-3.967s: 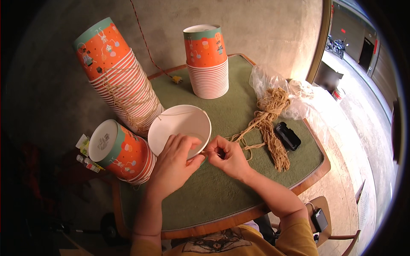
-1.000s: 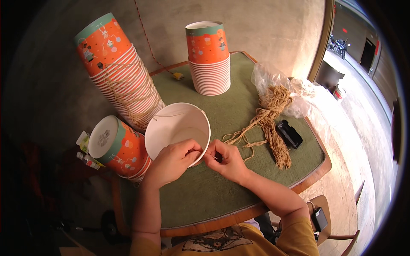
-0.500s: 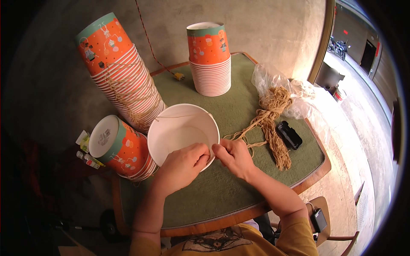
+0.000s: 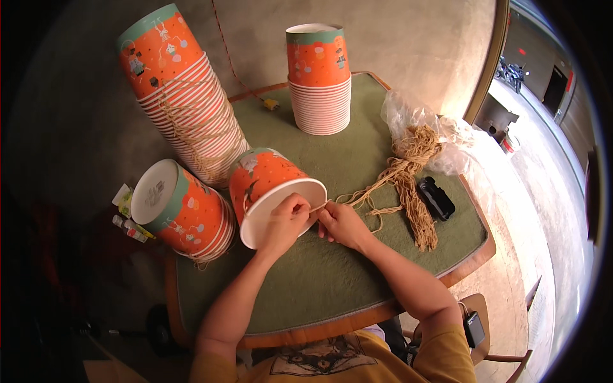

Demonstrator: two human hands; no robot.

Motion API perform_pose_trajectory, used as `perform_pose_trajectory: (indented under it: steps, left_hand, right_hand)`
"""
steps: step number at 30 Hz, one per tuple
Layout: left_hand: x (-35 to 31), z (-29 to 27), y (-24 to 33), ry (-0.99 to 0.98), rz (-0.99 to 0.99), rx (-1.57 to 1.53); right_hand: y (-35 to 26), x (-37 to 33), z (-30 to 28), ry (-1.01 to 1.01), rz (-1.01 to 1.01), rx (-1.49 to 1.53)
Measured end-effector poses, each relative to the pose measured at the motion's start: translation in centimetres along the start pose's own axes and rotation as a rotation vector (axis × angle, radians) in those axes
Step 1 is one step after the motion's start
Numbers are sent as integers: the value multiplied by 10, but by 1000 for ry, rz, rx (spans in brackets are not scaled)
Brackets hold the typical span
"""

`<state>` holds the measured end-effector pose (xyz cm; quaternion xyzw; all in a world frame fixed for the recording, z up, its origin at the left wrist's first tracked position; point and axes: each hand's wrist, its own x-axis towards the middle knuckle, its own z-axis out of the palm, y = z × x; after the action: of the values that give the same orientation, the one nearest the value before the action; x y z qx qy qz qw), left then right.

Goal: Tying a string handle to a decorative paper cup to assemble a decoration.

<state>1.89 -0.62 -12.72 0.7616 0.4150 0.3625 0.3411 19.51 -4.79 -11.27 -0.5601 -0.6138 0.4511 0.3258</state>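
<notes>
An orange paper bucket (image 4: 268,177) with a green base band lies tipped on the table, its white mouth facing me. My left hand (image 4: 288,223) reaches in front of the mouth, its fingers closed on a thin tan string (image 4: 317,207) at the right side of the rim. Just outside that rim, my right hand (image 4: 345,226) pinches the same string, which stretches between the two hands. Tan string also shows at the rim's left side. From beside my right hand, loose strands run to a bundle of tan strings (image 4: 408,172) on the right.
A tall leaning stack of paper buckets (image 4: 198,115), wound with string, stands at the far left. Nearer is a shorter stack (image 4: 185,210); another stack (image 4: 319,105) stands at the back. A black plastic case (image 4: 436,198) and clear plastic bag (image 4: 415,112) lie right on the green-topped table (image 4: 332,287).
The bucket has tipped over, from its mouth facing up to its mouth facing me, so its printed side now shows. My hands stay together at the right rim, with string now visible between them.
</notes>
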Motion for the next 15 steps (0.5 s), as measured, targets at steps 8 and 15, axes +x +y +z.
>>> perform_pose_trajectory:
  steps: [8,15]
  left_hand:
    - [-10,20,-2,114,-189,-496]
    - [-15,21,-2,51,-115,-307]
  right_hand:
    - [-10,-4,-7,-86,88,46]
    - [-14,-6,-7,-106,88,-10]
